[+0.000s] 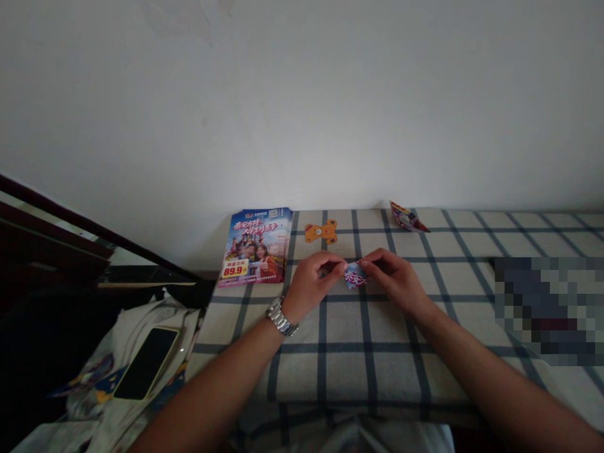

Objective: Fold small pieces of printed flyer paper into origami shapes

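Between my two hands is a small folded piece of printed paper [356, 277], blue and white with pink-red lettering. My left hand [317, 280], with a metal watch on its wrist, pinches the paper's left corner between thumb and fingers. On the other side my right hand [392, 277] pinches the upper right edge. The paper is held just above the checked tablecloth [344, 365]. Beyond my left hand lies a flat orange bear cutout [321, 232]. A stack of printed flyers [257, 248] lies to the left of it.
Near the wall stands another folded paper piece [406, 218]. A pixelated dark area [552, 314] covers something at the right. Lower left, a phone [147, 363] rests on light cloth [104, 321] beside the table. A dark rail [99, 226] slopes along the left.
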A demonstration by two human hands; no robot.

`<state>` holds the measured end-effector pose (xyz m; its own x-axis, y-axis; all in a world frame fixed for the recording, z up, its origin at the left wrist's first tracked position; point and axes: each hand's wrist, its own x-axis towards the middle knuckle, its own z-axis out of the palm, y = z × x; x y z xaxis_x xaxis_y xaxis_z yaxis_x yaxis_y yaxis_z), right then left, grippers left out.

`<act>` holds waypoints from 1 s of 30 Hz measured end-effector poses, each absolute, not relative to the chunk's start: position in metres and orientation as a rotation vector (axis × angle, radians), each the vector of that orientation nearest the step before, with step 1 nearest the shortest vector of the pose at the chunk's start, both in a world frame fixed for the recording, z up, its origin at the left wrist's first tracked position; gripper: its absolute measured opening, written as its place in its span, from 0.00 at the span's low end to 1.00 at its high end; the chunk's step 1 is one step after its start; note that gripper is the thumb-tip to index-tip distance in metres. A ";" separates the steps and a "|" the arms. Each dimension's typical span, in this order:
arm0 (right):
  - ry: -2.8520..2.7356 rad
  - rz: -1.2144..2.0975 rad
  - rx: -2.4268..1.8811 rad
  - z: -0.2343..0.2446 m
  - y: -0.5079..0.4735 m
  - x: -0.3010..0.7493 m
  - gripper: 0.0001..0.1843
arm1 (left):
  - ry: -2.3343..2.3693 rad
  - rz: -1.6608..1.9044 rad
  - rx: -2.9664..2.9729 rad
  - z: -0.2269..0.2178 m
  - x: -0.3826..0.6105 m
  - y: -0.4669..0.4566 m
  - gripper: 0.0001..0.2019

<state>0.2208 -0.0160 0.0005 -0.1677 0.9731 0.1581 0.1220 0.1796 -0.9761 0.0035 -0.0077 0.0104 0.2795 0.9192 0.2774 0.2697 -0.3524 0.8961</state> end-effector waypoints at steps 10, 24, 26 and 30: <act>-1.486 1.173 -1.135 0.000 -0.015 0.220 0.13 | 1.144 1.102 1.798 0.008 0.002 -0.006 0.12; -1.652 1.197 -1.203 0.004 -0.019 0.219 0.16 | 1.158 1.029 1.999 0.012 -0.002 -0.005 0.10; -1.697 1.150 -1.235 0.004 -0.019 0.219 0.16 | 1.151 1.036 1.985 0.012 0.000 -0.006 0.10; -1.672 1.121 -1.214 0.002 -0.019 0.219 0.15 | 1.143 1.084 1.891 0.011 0.004 -0.008 0.11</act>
